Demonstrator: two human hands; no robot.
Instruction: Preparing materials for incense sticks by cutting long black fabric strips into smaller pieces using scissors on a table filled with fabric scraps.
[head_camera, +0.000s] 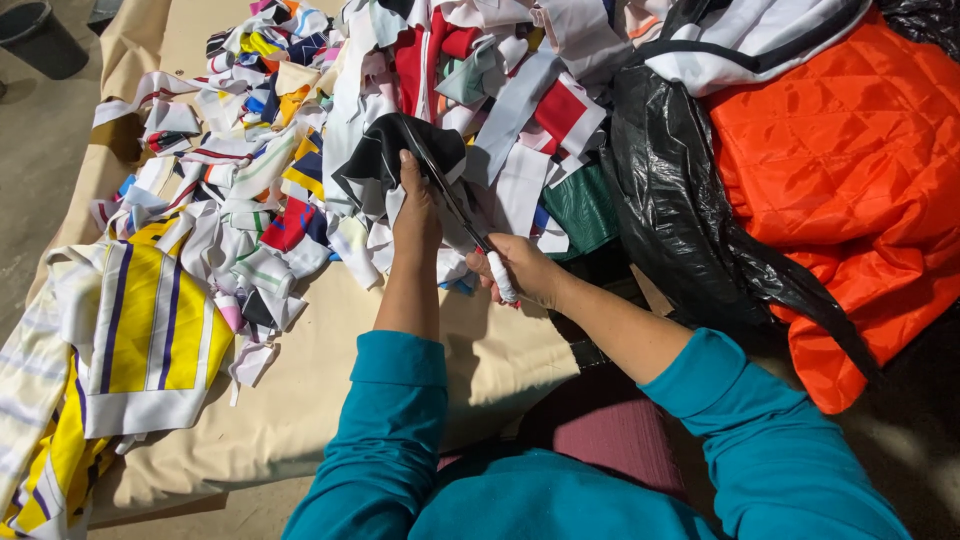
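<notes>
Seated at a worktop (330, 380) heaped with fabric scraps (250, 170), a person is mid-cut: the left hand (417, 205) pinches a black fabric piece (385, 150) taut while the right hand (520, 268), closed around scissors (455, 200), likely needs to squeeze the blades shut along the cloth.

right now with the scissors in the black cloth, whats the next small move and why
Probably close the scissors a little further along the black cloth piece. The right hand grips the handles, the blades reach up into the cloth, and the left hand pinches that piece up above the scrap pile, so it looks held ready for a cut. How wide the blades stand is unclear.
</notes>
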